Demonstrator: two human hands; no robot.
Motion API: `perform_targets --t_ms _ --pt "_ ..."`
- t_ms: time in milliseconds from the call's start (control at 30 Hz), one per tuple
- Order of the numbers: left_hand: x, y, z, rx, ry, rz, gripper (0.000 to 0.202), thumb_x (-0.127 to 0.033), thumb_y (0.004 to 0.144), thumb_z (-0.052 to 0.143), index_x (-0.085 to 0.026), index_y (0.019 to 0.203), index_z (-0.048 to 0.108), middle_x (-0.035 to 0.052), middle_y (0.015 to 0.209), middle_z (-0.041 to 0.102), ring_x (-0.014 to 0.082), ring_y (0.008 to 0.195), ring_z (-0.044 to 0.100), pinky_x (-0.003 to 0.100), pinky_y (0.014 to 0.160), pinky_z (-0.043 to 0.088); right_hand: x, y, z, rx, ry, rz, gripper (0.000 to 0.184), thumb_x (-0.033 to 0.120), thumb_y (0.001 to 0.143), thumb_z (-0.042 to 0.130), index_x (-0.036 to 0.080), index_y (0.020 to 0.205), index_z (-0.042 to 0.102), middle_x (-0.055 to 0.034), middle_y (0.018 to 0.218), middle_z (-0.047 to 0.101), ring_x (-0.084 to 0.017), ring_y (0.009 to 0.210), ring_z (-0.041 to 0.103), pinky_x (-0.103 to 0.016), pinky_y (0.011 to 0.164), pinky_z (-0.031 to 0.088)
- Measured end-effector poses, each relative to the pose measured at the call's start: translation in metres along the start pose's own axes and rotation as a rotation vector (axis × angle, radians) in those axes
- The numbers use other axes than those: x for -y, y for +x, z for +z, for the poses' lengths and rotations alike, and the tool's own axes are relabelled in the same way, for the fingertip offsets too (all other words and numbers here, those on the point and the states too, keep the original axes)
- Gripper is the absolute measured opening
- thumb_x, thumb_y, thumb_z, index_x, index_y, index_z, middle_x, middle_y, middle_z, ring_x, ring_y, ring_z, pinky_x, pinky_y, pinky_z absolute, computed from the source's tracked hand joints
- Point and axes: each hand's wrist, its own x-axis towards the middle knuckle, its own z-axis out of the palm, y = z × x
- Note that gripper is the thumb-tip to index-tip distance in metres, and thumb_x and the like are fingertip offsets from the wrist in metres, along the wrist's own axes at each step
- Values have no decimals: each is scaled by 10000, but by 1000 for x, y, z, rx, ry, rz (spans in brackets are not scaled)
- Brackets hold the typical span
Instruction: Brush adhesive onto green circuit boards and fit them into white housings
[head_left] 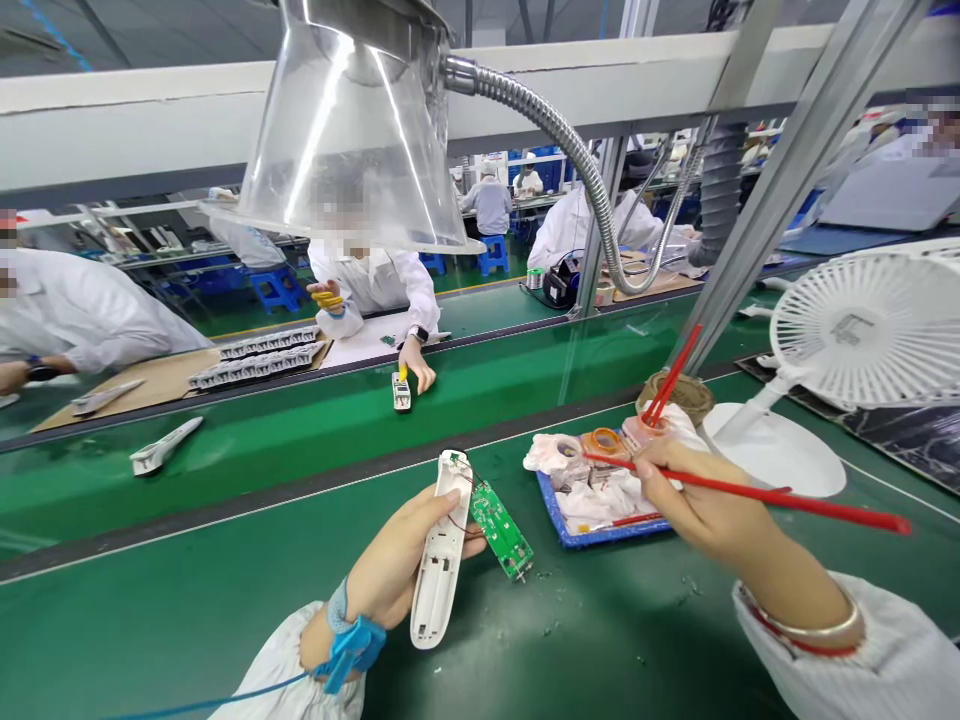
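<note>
My left hand is closed round a long white plastic housing, held upright over the green bench. A green circuit board hangs beside the housing on thin red and black wires. My right hand is closed on a long red tool, with its tip reaching left over the blue tray. The tray carries white cloth, an orange tape roll and a small pot.
A white desk fan stands at the right. A clear fume hood on a flexible metal hose hangs above. Across the conveyor belt, people in white coats work; white housings lie on the belt.
</note>
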Motion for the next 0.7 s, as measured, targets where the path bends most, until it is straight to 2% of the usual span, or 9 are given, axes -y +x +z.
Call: perform_targets --t_ms 67,167,433,567,700 --pt "0 0 0 -32 -16 -12 159 -240 810 589 -121 914 575 45 689 621 176 708 650 351 771 564 4 -7 -3 41 8 -55 130 146 876 418 181 772 486 13 615 521 -108 519 499 -235 503 375" --pt "0 0 0 -77 -55 -31 205 -293 833 554 -98 885 592 68 689 634 195 710 657 379 775 563 8 -16 -6 -1 38 -81 122 119 868 413 184 781 467 -5 655 542 -119 562 526 -242 527 398" --pt "-1 0 4 -64 -87 -50 245 -323 832 554 -96 899 617 74 692 651 196 701 657 406 810 548 9 -23 -2 -66 65 -35 138 100 861 416 184 779 490 -15 675 564 -131 593 555 -247 552 435" --pt "1 1 5 -50 -85 -49 262 -330 834 547 -86 900 613 83 682 650 204 696 655 418 818 542 10 -25 -3 -38 52 2 177 129 875 407 186 735 500 -16 659 577 -139 595 574 -248 551 446" --pt "1 0 5 -26 -78 -45 292 -344 842 528 -81 943 606 87 692 653 205 699 653 415 818 541 11 -27 -1 -112 2 32 136 142 872 438 187 786 534 -7 673 606 -142 612 604 -244 569 466"
